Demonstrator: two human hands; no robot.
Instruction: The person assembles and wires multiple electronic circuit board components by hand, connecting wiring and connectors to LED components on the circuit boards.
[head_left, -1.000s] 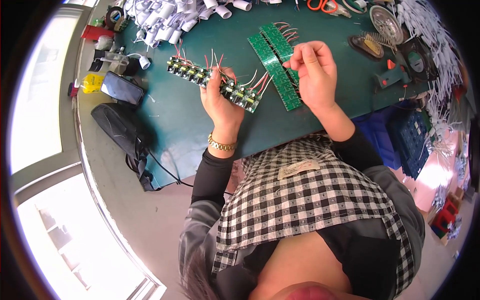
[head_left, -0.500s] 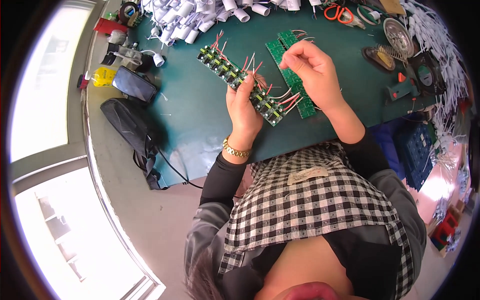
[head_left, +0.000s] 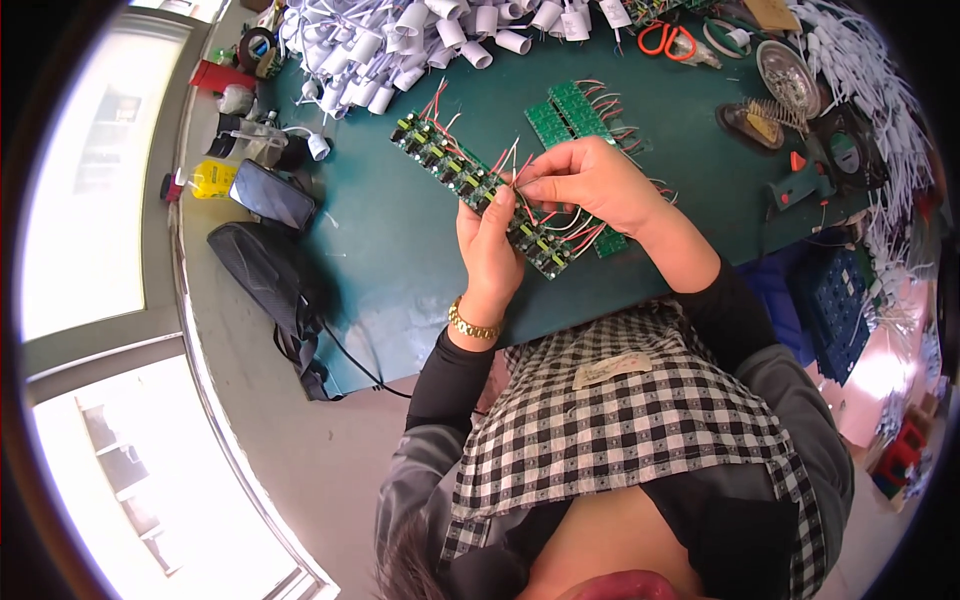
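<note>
The component-laden circuit board strip point(head_left: 440, 155) is gripped by the left hand point(head_left: 490, 252), its thumb laid over the component side and the fingers wrapped behind. The strip is held slantwise above the teal tabletop point(head_left: 385, 285), in front of the body. By the right hand point(head_left: 605, 192), thumb and forefinger are brought together on the red and white wires point(head_left: 524, 176) at the strip's upper edge; which strand is pinched cannot be told.

Beyond the right hand, green circuit board panels point(head_left: 568, 112) are laid side by side, partly covered by that hand and forearm. The far edge is filled by a pile of white lamp holders point(head_left: 400, 45). To the left are placed a smartphone point(head_left: 272, 195), a black bag point(head_left: 262, 268) and a yellow bottle point(head_left: 212, 180); to the right, orange-handled scissors point(head_left: 655, 40), a metal dish point(head_left: 785, 72) and a soldering-iron stand point(head_left: 755, 125) with a coiled spring.

A pale label point(head_left: 612, 369) is borne by the checked apron point(head_left: 610, 440); its faint marks cannot be made out. Small labels on some lamp holders are likewise too small to be read.
</note>
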